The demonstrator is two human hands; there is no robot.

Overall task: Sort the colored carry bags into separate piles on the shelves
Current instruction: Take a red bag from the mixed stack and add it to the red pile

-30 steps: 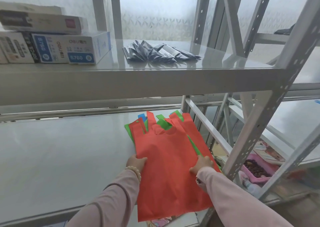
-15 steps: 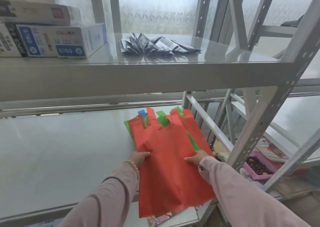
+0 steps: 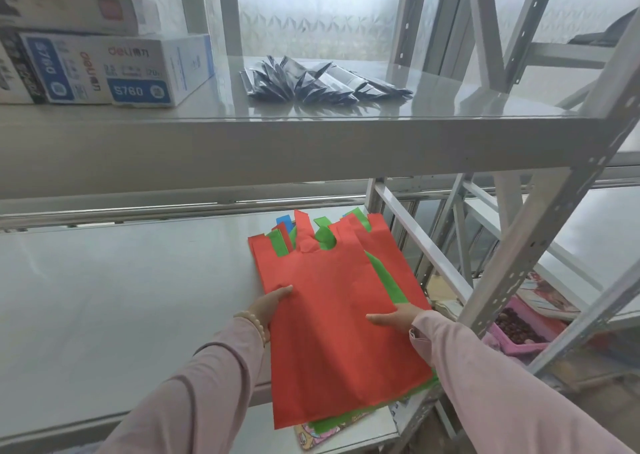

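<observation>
Left hand and right hand grip the red bag, drawn nearer than before.

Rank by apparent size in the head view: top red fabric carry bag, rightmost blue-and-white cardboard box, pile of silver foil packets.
Largest: red fabric carry bag, but nearest the camera.
Then blue-and-white cardboard box and silver foil packets: too alike to rank.
</observation>
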